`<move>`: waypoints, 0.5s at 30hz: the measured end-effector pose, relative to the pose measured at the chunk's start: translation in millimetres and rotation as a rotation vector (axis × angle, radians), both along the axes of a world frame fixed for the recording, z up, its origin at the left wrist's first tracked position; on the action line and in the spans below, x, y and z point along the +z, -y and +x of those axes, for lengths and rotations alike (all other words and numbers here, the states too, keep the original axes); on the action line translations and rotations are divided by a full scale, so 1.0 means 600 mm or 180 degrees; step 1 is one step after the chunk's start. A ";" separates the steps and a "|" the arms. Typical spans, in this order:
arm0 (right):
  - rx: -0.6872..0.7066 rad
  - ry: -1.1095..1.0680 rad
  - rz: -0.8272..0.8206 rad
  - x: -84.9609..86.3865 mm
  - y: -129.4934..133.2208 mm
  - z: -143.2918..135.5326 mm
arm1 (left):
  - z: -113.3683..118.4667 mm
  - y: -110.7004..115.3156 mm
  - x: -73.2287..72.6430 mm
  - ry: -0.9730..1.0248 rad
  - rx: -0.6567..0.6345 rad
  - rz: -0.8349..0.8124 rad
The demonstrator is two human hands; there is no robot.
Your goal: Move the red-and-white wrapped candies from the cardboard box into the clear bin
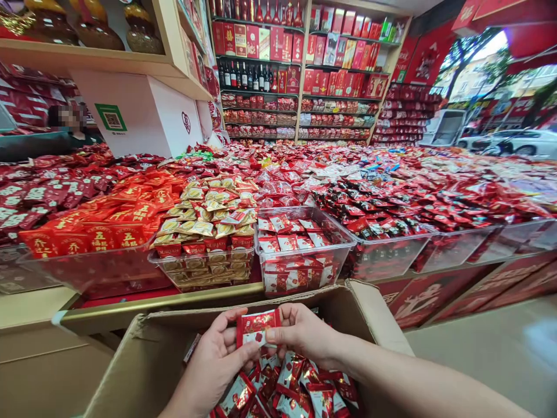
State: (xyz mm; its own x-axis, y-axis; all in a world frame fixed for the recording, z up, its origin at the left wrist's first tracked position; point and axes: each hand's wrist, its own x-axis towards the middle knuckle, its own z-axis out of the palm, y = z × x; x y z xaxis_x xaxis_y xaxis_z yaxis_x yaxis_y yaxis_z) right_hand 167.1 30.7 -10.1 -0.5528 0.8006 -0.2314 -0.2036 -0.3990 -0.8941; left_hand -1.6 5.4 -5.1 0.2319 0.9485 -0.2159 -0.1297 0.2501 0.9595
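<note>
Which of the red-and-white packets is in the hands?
The packet pinched between left hand and right hand, over the cardboard box; the others lie inside it or in a clear bin.

Left grip (220, 353), right grip (307, 334) close together, both pinching.

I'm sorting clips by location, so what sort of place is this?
Probably a shop selling packaged sweets or snacks: clear bins heaped with wrapped packets, shelves of bottles and boxes behind, and a QR code posted at left.
</note>
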 end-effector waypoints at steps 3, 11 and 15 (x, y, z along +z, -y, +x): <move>-0.0089 0.0027 0.0174 0.004 0.000 -0.003 | -0.004 -0.002 0.005 -0.0125 0.0026 -0.0038; -0.0292 0.0863 0.1572 0.016 0.005 0.019 | -0.022 -0.010 0.008 -0.0247 -0.0162 -0.0186; -0.0006 0.2025 0.4553 0.052 0.022 0.038 | -0.024 -0.009 0.012 -0.0248 -0.0186 -0.0041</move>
